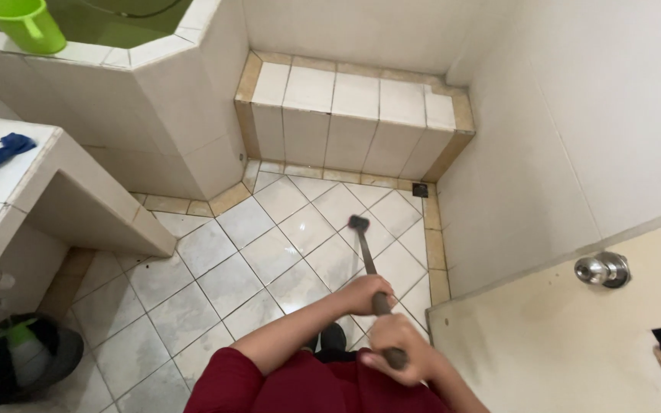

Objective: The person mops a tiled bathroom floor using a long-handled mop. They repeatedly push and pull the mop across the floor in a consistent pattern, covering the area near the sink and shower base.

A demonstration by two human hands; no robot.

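Both fists clamped on the long-handled brush point(367, 264): left hand point(365, 294) further down the shaft, right hand point(398, 348) at the near end, brush head on the far tiled floor point(231, 283).

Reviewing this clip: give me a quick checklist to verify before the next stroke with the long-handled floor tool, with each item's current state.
1. Left hand wrapped on the handle: ok.
2. Right hand gripping near the handle's end: ok.
3. Tool head resting on the floor tiles: ok, appears in contact.
4. Floor around the head free of loose items: ok.
5. Floor drain in the corner unblocked: cannot tell.
6. Door with round knob clear of the right elbow: cannot tell.
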